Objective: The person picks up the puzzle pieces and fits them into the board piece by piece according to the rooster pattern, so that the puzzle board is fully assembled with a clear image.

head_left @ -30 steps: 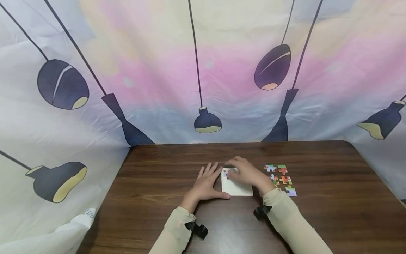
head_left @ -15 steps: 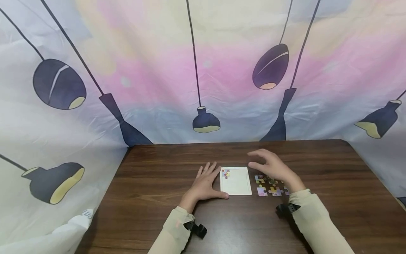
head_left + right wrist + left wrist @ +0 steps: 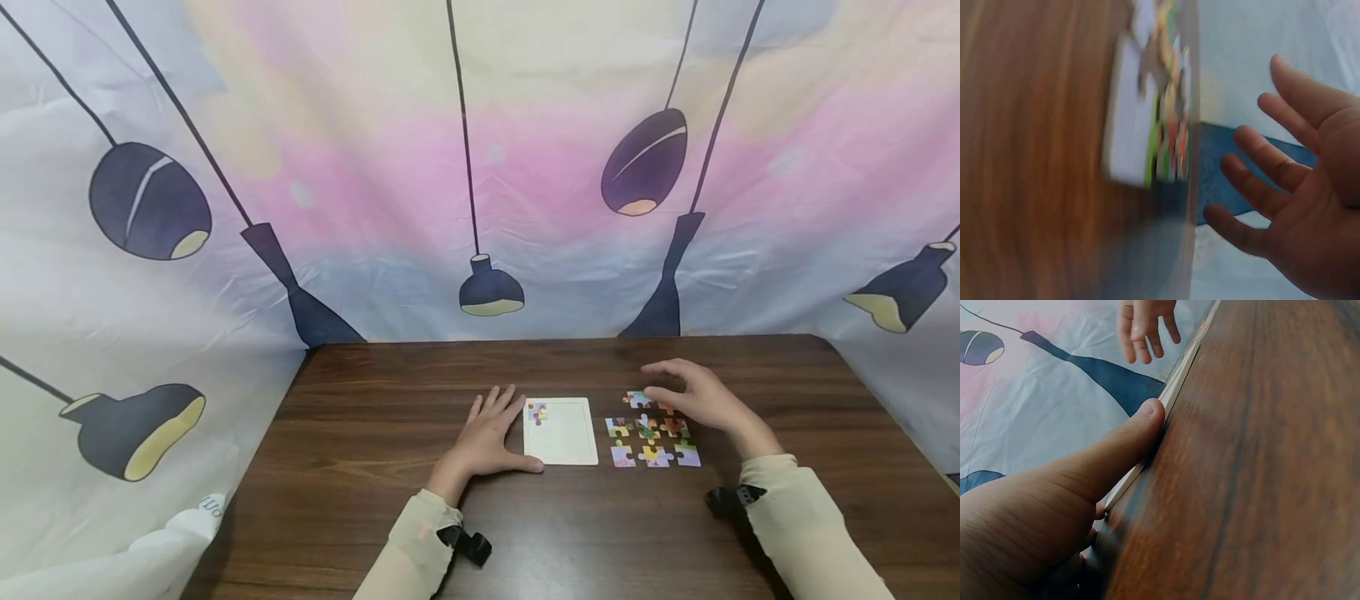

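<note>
A square white puzzle board (image 3: 566, 442) lies on the table with one small puzzle piece (image 3: 537, 412) in its far left corner. My left hand (image 3: 487, 437) is spread flat beside it, fingers along the left edge and thumb at the near left corner; in the left wrist view the thumb (image 3: 1141, 428) touches the board's edge (image 3: 1179, 378). Right of the board, loose puzzle pieces (image 3: 656, 457) lie in rough rows. Over their far right part hovers my right hand (image 3: 701, 396), fingers apart and holding nothing, hiding a piece partly. Blurred pieces (image 3: 1132, 119) show in the right wrist view.
The dark wooden table (image 3: 375, 417) reaches back to a hanging cloth (image 3: 390, 183) printed with lamps. White fabric (image 3: 172, 542) hangs beside the table's left edge. A small black camera sits on each wrist, the right one (image 3: 731, 500) low over the table.
My right hand has moved from the board's far left corner, rightward across the table, to above the loose pieces. The piece in the corner is now uncovered. My left hand has stayed put.
</note>
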{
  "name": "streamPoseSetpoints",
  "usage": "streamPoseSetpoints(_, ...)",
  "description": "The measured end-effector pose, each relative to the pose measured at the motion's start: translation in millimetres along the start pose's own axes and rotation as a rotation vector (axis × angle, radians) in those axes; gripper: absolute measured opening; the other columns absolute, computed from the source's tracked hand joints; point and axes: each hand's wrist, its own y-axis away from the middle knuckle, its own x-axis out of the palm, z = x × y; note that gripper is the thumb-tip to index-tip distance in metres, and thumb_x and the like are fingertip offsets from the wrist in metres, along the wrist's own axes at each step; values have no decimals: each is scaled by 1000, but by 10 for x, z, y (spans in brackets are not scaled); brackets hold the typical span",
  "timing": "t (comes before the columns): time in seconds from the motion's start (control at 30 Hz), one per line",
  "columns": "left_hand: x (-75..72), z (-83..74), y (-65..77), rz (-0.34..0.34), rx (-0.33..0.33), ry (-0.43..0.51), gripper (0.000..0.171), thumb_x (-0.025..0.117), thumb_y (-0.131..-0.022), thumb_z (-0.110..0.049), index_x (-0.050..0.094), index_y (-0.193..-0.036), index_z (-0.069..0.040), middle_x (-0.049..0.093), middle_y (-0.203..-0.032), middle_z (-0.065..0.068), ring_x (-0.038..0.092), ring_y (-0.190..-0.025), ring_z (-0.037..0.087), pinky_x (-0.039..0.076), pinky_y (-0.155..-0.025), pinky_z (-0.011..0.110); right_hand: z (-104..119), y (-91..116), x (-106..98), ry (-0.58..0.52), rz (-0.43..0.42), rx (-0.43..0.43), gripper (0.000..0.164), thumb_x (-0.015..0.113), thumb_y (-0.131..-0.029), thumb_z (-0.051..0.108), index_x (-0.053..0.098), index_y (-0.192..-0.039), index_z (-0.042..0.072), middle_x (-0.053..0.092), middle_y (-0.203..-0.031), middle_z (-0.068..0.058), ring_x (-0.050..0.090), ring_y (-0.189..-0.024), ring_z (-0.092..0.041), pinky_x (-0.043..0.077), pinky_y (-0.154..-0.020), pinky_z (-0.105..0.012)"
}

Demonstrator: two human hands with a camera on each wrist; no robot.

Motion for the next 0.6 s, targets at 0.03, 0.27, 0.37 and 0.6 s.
streamPoseSetpoints(0.03, 1, 1, 0, 0, 2, 1, 117, 87, -79, -63, 32, -167, -10, 18, -175, 14, 6, -162, 37, 3, -129, 59, -15, 10, -13, 11, 8, 4, 46, 73, -102, 22, 64, -141, -2, 60, -140, -29, 66, -112, -44, 53, -95, -65)
streamPoseSetpoints(0.27, -7, 3, 3, -4, -3, -1, 117, 87, -78, -63, 32, -167, -11, 18, -175, 14, 7, -163, 37, 3, -129, 59, -120, 6, -47, 45, 41, 7, 45, 75, -101, 24, 66, -138, -1, 64, -134, -26, 58, -124, -50, 49, -99, -68)
streamPoseSetpoints(0.37, -7, 2, 3, -5, 0, -2, 117, 87, -78, -63, 32, -167, -10, 18, -175, 14, 7, -162, 37, 4, -129, 59, -164, -10, -37, 33, 65, 19, 45, 75, -101, 24, 66, -138, -1, 64, -134, -25, 58, -125, -50, 49, -99, -67)
streamPoseSetpoints(0.6, 2, -2, 3, -7, 0, 2, 117, 87, -78, -64, 33, -167, -11, 19, -175, 14, 7, -162, 37, 4, -129, 59, -225, -45, 5, 3, 98, 32, 43, 79, -98, 26, 72, -133, 3, 61, -135, -27, 57, -124, -50, 51, -97, -66)
